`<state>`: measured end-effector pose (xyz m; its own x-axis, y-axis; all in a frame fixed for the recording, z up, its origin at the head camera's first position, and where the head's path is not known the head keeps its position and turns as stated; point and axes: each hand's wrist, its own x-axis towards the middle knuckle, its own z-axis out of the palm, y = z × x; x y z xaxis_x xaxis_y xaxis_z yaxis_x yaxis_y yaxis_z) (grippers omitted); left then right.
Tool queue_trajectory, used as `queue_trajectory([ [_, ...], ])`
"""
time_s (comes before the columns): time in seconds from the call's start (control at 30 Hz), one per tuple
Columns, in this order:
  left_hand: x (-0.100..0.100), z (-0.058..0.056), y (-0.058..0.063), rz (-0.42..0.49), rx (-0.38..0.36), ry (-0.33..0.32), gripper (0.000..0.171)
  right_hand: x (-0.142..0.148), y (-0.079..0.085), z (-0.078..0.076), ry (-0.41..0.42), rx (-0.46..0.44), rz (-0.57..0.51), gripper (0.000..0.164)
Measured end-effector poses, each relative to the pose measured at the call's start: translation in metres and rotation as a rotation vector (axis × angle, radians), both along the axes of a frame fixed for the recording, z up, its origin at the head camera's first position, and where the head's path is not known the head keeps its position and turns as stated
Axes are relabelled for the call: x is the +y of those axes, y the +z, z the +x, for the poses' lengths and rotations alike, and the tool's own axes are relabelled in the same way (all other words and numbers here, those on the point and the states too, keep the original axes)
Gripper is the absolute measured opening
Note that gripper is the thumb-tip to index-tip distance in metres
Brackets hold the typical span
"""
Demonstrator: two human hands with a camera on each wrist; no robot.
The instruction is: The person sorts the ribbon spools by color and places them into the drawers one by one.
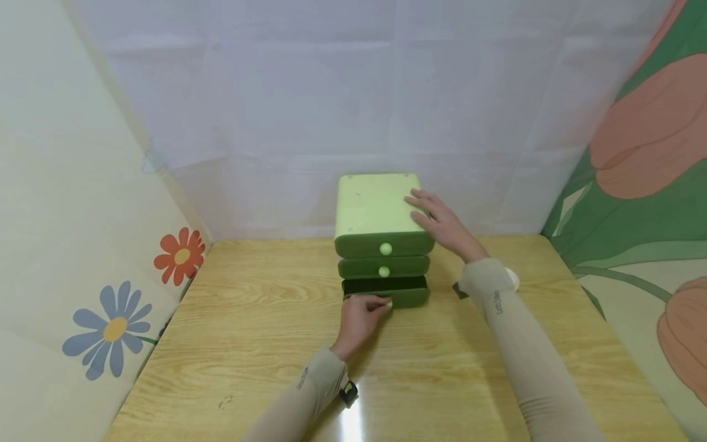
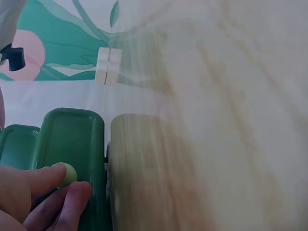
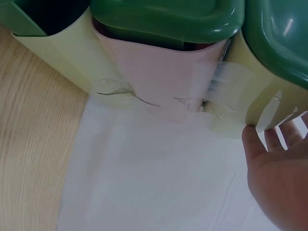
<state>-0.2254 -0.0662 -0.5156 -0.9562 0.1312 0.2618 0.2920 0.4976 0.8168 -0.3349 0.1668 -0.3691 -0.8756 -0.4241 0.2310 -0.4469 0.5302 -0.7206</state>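
A small drawer cabinet (image 1: 372,205) with a pale green top and dark green drawer fronts stands against the back wall. Its bottom drawer (image 1: 411,298) is pulled partly out, showing a dark inside. My left hand (image 1: 358,320) pinches that drawer's round light green knob (image 2: 70,174) between thumb and fingers. The middle drawer (image 1: 359,268) and top drawer (image 1: 356,247) are in or nearly in. With fingers spread, my right hand (image 1: 446,228) rests on the cabinet's upper right edge; in the right wrist view its fingertips touch the side of the top tier.
The cabinet stands on a wood-grain table (image 1: 248,313). Behind hangs a white sheet (image 1: 298,116). A flower-patterned wall (image 1: 116,325) is at the left, and a tulip-patterned one (image 1: 652,135) at the right. Clear tape (image 3: 115,91) crosses the gaps between the tiers.
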Motion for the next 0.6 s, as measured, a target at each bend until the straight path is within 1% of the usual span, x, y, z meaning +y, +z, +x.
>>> queue_trajectory([
  [0.13, -0.001, 0.007, 0.003, -0.008, -0.022, -0.022, 0.012, -0.001, 0.000, 0.000, 0.001, -0.001, -0.013, 0.054],
  [0.27, -0.002, 0.013, 0.006, -0.010, -0.016, -0.035, 0.012, -0.001, 0.000, 0.001, 0.002, -0.003, -0.016, 0.054],
  [0.43, -0.003, 0.023, 0.004, -0.023, -0.013, -0.037, 0.010, -0.001, 0.001, 0.003, 0.013, -0.008, -0.011, 0.054],
  [0.6, -0.003, 0.031, 0.003, -0.035, -0.012, -0.041, 0.009, 0.000, 0.000, 0.002, 0.017, -0.006, -0.017, 0.055],
])
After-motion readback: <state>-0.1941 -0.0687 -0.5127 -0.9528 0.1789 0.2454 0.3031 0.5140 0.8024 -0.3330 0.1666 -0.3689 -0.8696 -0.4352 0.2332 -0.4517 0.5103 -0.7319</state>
